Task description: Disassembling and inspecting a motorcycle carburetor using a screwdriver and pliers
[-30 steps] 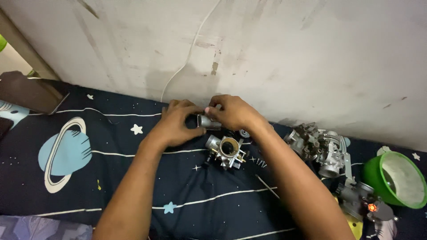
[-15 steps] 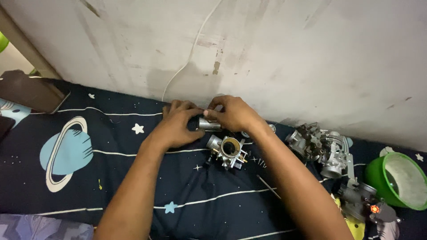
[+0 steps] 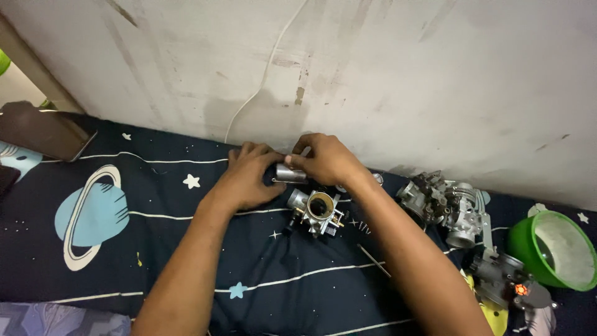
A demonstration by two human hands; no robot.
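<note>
Both hands have lifted slightly off the carburetor body (image 3: 318, 210), which lies on the dark sheet (image 3: 155, 249) just near of them. Left hand (image 3: 249, 177) and right hand (image 3: 326, 160) together pinch a small metal cylinder (image 3: 290, 173) between their fingertips.

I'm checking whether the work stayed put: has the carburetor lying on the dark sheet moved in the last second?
No. The carburetor keeps its place beside the white stripe on the sheet, just below both hands; only the camera shifted slightly.
</note>
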